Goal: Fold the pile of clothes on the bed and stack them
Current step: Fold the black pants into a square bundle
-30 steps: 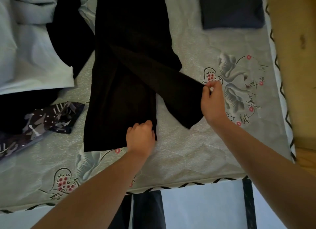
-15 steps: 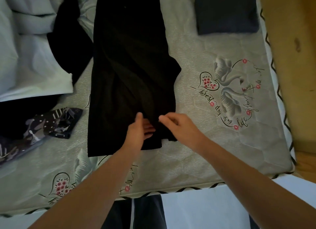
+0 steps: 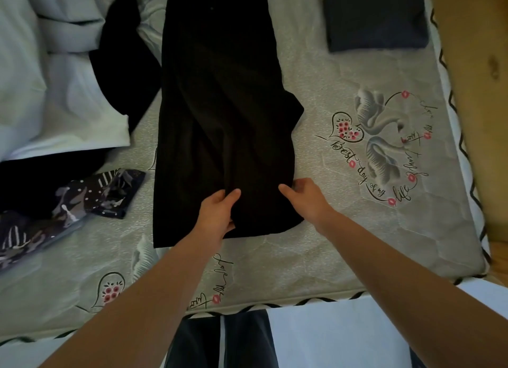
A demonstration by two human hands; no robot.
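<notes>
Black garment lies lengthwise mid-bed, side folded in. Left hand pinches cloth at its near end, thumb on top; right hand w/ fingers curled on the near right edge. Folded navy piece far right corner

Bare mattress right of black garment; clothes pile crowds left.

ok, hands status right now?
Left hand: grips the long black fabric garment near its hem.
Right hand: pinches the same garment's right edge.
</notes>
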